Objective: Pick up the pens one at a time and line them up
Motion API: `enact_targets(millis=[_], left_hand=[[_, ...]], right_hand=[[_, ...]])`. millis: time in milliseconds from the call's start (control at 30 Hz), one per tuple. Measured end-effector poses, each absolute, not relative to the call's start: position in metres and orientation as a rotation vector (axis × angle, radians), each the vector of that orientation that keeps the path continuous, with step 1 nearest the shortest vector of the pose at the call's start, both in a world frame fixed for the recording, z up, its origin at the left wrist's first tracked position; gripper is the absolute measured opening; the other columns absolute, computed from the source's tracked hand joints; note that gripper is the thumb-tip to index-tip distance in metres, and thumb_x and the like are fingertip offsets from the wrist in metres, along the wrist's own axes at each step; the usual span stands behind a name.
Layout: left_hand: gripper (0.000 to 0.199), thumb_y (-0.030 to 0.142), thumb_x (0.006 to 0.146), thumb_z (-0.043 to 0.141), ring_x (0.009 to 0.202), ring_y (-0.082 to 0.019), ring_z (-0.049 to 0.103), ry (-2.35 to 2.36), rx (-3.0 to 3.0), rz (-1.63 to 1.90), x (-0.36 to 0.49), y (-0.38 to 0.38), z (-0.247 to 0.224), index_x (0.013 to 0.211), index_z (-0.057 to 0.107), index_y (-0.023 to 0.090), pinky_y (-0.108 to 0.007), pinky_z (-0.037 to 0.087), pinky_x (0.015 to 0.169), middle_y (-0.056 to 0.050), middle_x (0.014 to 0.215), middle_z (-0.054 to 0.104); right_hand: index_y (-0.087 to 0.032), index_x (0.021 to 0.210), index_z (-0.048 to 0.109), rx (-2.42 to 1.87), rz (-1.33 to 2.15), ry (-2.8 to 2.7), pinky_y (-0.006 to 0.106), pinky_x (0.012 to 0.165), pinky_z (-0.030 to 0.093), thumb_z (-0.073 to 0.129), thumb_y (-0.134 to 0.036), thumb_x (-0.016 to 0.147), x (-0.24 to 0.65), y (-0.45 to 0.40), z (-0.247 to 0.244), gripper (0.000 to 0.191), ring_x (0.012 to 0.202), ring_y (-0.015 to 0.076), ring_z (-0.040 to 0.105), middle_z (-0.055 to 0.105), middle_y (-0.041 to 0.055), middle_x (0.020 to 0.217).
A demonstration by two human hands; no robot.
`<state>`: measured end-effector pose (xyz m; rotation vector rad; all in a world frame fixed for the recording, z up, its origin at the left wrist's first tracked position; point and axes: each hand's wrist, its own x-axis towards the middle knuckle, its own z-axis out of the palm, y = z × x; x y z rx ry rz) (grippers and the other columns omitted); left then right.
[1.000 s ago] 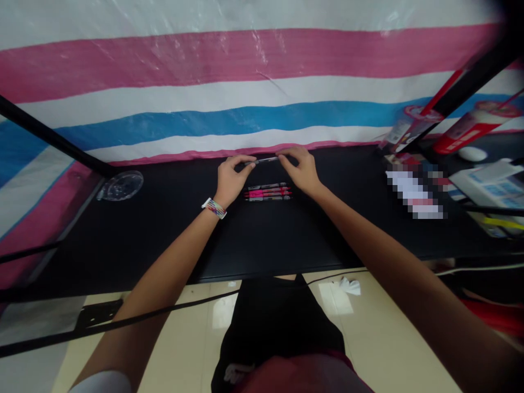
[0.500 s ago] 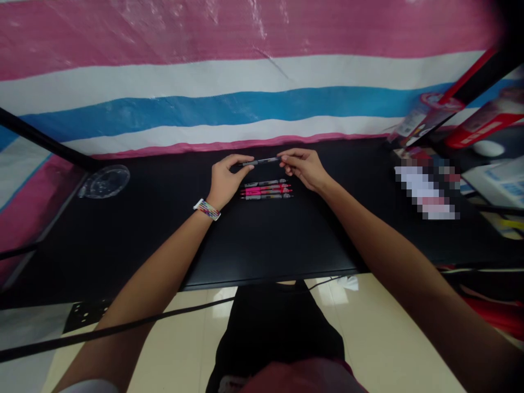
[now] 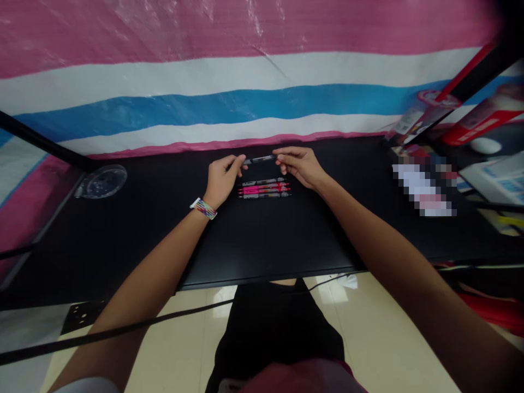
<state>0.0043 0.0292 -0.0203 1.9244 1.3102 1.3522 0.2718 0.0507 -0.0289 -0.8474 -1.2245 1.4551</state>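
Note:
A dark pen is held level just above the black table, pinched at both ends. My left hand grips its left end between thumb and fingers, a colourful band round the wrist. My right hand pinches the right end. Just nearer to me, several pens lie side by side: a dark one at the back, pink-red ones in the middle and a grey-black one in front.
On the black table, a round clear plastic lid lies at the left. A clear cup, blurred-out papers and a white mouse are at the right. A striped sheet hangs behind.
My left thumb has moved up over the left end of the held pen, and its fingers have curled in. The whole view has shifted slightly; the lying pens keep their arrangement.

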Motion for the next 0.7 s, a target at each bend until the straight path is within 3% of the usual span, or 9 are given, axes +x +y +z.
enact_targets(millis=[133,267,333,433,500,567,633,700], left_hand=[[0.065,0.065,0.112,0.059,0.057,-0.016,0.063,1.351,1.905,1.380,0.003,0.032,-0.022,0.063,0.072,0.025,-0.034,0.052,0.066,-0.001,0.058,0.067],[0.069,0.067,0.112,0.057,0.055,-0.015,0.062,1.355,1.924,1.360,0.003,0.032,-0.023,0.059,0.070,0.025,-0.033,0.053,0.067,-0.001,0.053,0.062],[0.059,0.063,0.110,0.062,0.059,-0.016,0.065,1.324,1.903,1.353,0.003,0.033,-0.024,0.067,0.074,0.024,-0.034,0.054,0.067,-0.002,0.061,0.069],[0.025,0.049,0.097,0.083,0.075,-0.018,0.074,1.197,1.828,1.369,0.003,0.036,-0.027,0.100,0.080,0.025,-0.033,0.058,0.074,-0.003,0.088,0.081],[0.032,0.042,0.089,0.091,0.089,-0.020,0.079,1.129,1.798,1.402,0.002,0.039,-0.030,0.112,0.078,0.025,-0.033,0.061,0.082,-0.004,0.102,0.084],[0.025,0.044,0.094,0.087,0.091,-0.020,0.080,1.143,1.791,1.410,0.001,0.042,-0.032,0.103,0.077,0.023,-0.033,0.062,0.086,-0.005,0.099,0.083],[0.035,0.052,0.106,0.073,0.082,-0.018,0.078,1.194,1.770,1.382,0.000,0.044,-0.033,0.089,0.074,0.021,-0.033,0.062,0.082,-0.005,0.085,0.081],[0.039,0.055,0.108,0.070,0.077,-0.017,0.077,1.205,1.734,1.376,-0.001,0.045,-0.033,0.091,0.074,0.021,-0.032,0.062,0.079,-0.004,0.079,0.078]], right_hand=[[-0.027,0.101,0.089,-0.794,1.517,-1.238,0.032,0.074,0.063,0.102,-0.038,0.076,0.271,0.050,-0.029,0.031,0.074,0.0142,0.068,0.079,0.0003,0.088],[-0.025,0.095,0.086,-0.787,1.509,-1.222,0.033,0.075,0.062,0.097,-0.042,0.085,0.268,0.052,-0.031,0.023,0.076,0.0150,0.068,0.075,0.0019,0.085],[-0.024,0.096,0.085,-0.791,1.472,-1.201,0.033,0.074,0.061,0.096,-0.037,0.084,0.267,0.053,-0.032,0.021,0.076,0.0153,0.067,0.074,0.0017,0.085],[-0.025,0.098,0.083,-0.822,1.407,-1.155,0.035,0.075,0.061,0.097,-0.029,0.078,0.265,0.055,-0.034,0.025,0.075,0.0161,0.066,0.073,0.0007,0.086],[-0.024,0.096,0.082,-0.832,1.379,-1.125,0.037,0.076,0.061,0.097,-0.028,0.075,0.263,0.056,-0.036,0.026,0.074,0.0159,0.065,0.074,0.0011,0.086],[-0.022,0.094,0.082,-0.814,1.373,-1.108,0.037,0.076,0.061,0.098,-0.029,0.074,0.262,0.056,-0.037,0.026,0.074,0.0158,0.065,0.074,0.0021,0.086],[-0.022,0.094,0.084,-0.783,1.372,-1.107,0.036,0.076,0.061,0.099,-0.030,0.073,0.262,0.056,-0.038,0.027,0.075,0.0165,0.067,0.074,0.0024,0.084],[-0.022,0.094,0.084,-0.769,1.365,-1.105,0.036,0.077,0.061,0.099,-0.030,0.073,0.261,0.056,-0.038,0.027,0.077,0.0170,0.068,0.074,0.0023,0.083]])
